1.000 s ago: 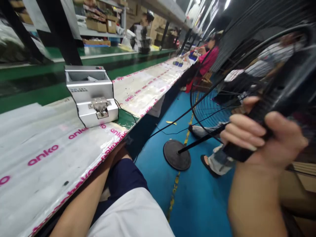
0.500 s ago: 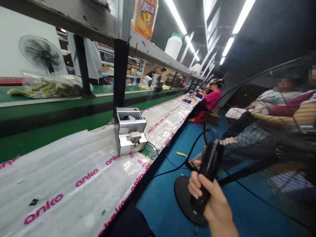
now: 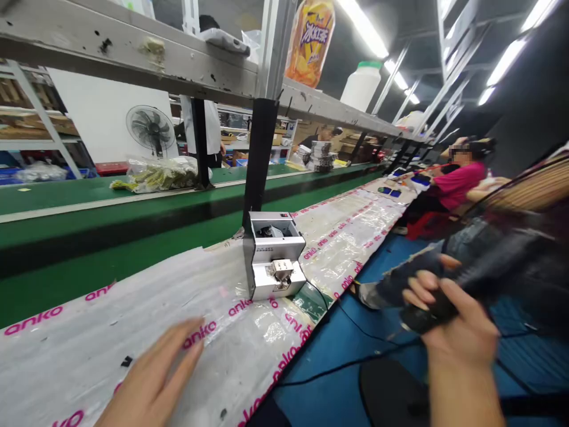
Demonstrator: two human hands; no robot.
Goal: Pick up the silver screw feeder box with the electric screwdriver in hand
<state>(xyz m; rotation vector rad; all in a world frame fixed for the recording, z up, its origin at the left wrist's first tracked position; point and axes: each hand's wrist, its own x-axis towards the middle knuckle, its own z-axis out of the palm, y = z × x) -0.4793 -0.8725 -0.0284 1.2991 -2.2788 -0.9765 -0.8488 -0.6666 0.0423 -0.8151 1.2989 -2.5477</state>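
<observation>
Since the earlier frames, the left hand (image 3: 153, 379) has been brought up into view over the surface (image 3: 89, 332), and the dark fan pole (image 3: 480, 284) has been swung from near upright to a low slant across the right of the head view. The left hand is seen released, fingers stretched flat and together just above the clear plastic sheeting (image 3: 249, 350) printed with pink "anko" lettering; whether it touches the sheeting cannot be told. The right hand (image 3: 453, 332) is clenched around the lower part of the fan pole, held out over the blue floor (image 3: 347, 350), well apart from the surface. A black round base (image 3: 391, 394) is seen below that hand, with a black cable (image 3: 338, 370) trailing across the floor. A small silver box machine (image 3: 273, 255) stands on the surface beyond the left hand. As a judgement, the fan is in hand and mid-carry, not set down anywhere. The pole's upper end is lost in blur, the fan's head cannot be made out, and the right wrist is cut by the frame edge. Seated co-workers (image 3: 457, 178) are seen further along.
</observation>
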